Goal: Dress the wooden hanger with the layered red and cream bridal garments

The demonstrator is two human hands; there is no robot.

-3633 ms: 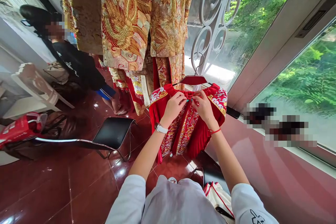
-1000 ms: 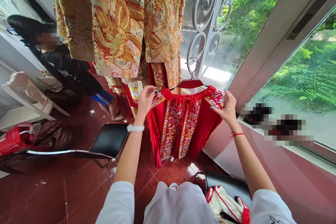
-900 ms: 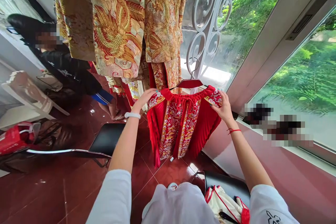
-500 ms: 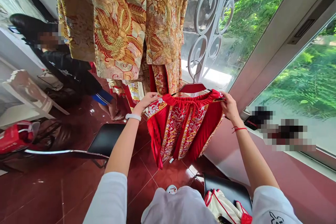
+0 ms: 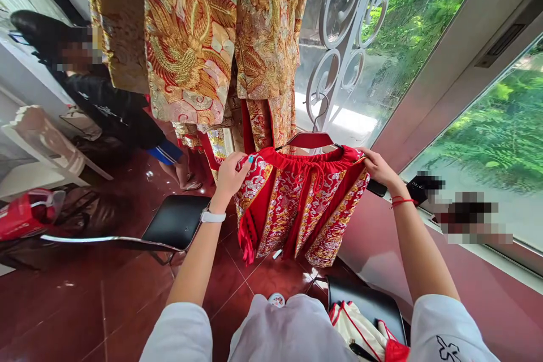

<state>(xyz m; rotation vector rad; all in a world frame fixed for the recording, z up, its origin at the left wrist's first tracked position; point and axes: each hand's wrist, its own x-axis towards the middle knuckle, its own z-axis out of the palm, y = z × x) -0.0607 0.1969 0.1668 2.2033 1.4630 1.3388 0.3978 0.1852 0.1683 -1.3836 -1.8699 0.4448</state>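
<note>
Red pleated cloth with gold embroidered panels fills the middle of the head view: a red skirt [image 5: 301, 203] hangs from a red hanger [image 5: 309, 139], whose wire hook rises in front of white iron scrollwork [image 5: 343, 39] at the window. Both forearms reach up from the lower edge of the frame and spread apart. The left hand [image 5: 231, 172], with a white band at the wrist, is closed on the left end of the skirt's waistband, fingers curled over the embroidered edge. The right hand [image 5: 377, 167], with a red string at the wrist, pinches the right end of the waistband, so the waist is stretched between the two hands.

Gold brocade garments [image 5: 190, 39] hang in the upper left and are cut off by the top of the frame. A second person [image 5: 114, 107] in dark clothes sits at the left, partly hidden behind them. A black chair [image 5: 176, 220] stands on the red tiled floor [image 5: 85, 305] below the left hand.

A white bag [image 5: 360, 322] with red trim lies at the bottom edge on a dark seat, and a red bag [image 5: 25, 215] sits at the far left. What either one holds cannot be made out.
</note>
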